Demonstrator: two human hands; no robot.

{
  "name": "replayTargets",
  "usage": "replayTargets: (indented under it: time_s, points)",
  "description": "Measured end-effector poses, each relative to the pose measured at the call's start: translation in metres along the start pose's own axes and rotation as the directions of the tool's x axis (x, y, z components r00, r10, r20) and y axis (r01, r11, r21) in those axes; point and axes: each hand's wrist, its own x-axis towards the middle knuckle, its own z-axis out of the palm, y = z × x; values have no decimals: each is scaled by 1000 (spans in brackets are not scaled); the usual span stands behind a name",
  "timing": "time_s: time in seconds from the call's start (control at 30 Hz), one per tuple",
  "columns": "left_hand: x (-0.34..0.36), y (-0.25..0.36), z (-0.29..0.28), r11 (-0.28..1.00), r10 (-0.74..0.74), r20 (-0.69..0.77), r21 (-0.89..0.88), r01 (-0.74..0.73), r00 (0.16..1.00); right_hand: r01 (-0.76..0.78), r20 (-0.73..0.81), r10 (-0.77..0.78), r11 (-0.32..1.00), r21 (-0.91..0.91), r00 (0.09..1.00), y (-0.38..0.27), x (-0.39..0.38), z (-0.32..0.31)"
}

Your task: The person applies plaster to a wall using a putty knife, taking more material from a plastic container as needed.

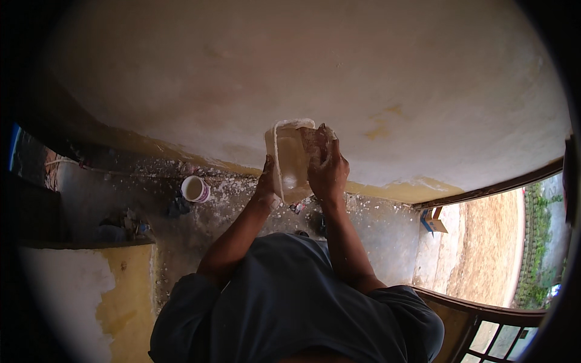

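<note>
A rectangular, see-through plastic tub (pixel 293 158) with white paste crusted on its rim is held up in front of me, close to the wall. My left hand (pixel 265 183) is closed on the tub's left side. In my right hand (pixel 329 176), the fingers are wrapped round a broad, brownish scraper (pixel 312 143). The scraper's flat part leans over the tub's right rim, and its lower edge is hidden by my hand and the tub. A little pale paste shows in the bottom of the tub.
A smeared, off-white wall (pixel 242 72) fills the far side. White flakes litter the grey floor (pixel 227 209). Left of me stands a white bucket (pixel 195 189) beside a dark rag. A patchy low wall (pixel 130 290) is at lower left; a cardboard box (pixel 434 222) lies by the opening at right.
</note>
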Motion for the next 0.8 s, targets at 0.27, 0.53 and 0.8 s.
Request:
replayTargets:
  time_s: [0.27, 0.53, 0.8]
  points:
    - [-6, 11, 17, 1000, 26, 19, -5, -26, 999, 271, 74, -268, 962, -34, 960, -5, -11, 8]
    - [-7, 24, 19, 999, 34, 193, 11, -37, 981, 123, 37, -130, 979, 162, 991, -21, -6, -3]
    - [7, 17, -8, 999, -11, 82, -33, 13, 997, 283, 125, -267, 950, -134, 956, -25, -15, 6]
